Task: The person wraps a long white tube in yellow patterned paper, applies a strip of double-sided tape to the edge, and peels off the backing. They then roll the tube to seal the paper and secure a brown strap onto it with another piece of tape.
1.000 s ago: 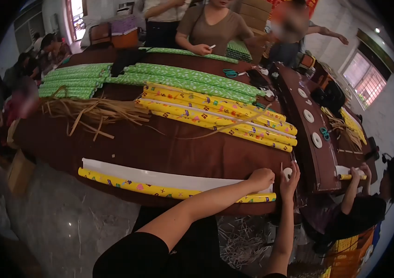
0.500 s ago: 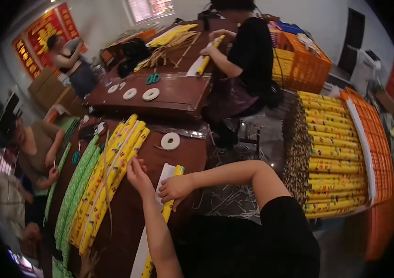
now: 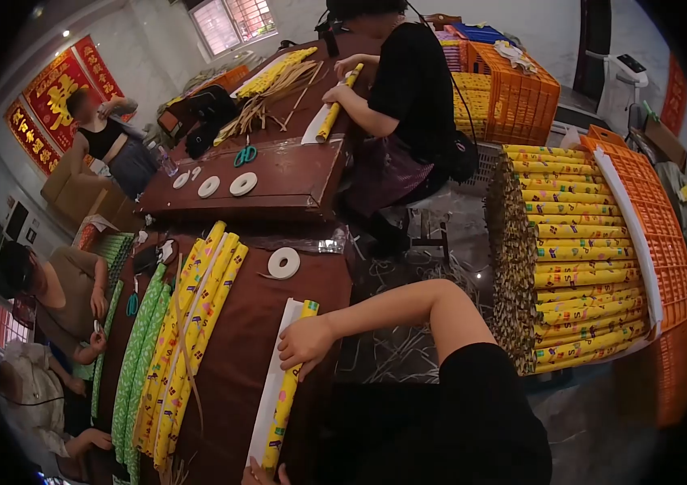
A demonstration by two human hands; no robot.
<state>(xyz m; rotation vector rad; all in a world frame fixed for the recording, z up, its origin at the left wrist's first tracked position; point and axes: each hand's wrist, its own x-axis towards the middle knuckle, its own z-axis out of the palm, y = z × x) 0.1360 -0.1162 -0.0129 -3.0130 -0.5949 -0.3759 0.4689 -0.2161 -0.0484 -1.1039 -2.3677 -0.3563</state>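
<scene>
A yellow patterned roll of wrapping paper (image 3: 282,408) lies lengthwise near the table's right edge, a white strip of its paper (image 3: 266,404) showing along the left side. My right hand (image 3: 306,343) is closed over the roll near its far end. At the bottom of the view, my left hand (image 3: 262,474) grips the near end, partly cut off by the frame. Left of them lie several yellow rolls (image 3: 190,347) in a pile, with a thin brown strip across them. A white roll of tape (image 3: 283,263) rests beyond my right hand.
Green patterned rolls (image 3: 140,356) lie by the yellow pile, near teal scissors (image 3: 132,304). Co-workers sit at the left and at the far table (image 3: 279,174). On the right, many yellow rolls (image 3: 577,259) are stacked against an orange crate (image 3: 642,234).
My left hand has come down from beside the far end of the roll to its near end. My right hand stays on the roll. The view has shifted slightly.
</scene>
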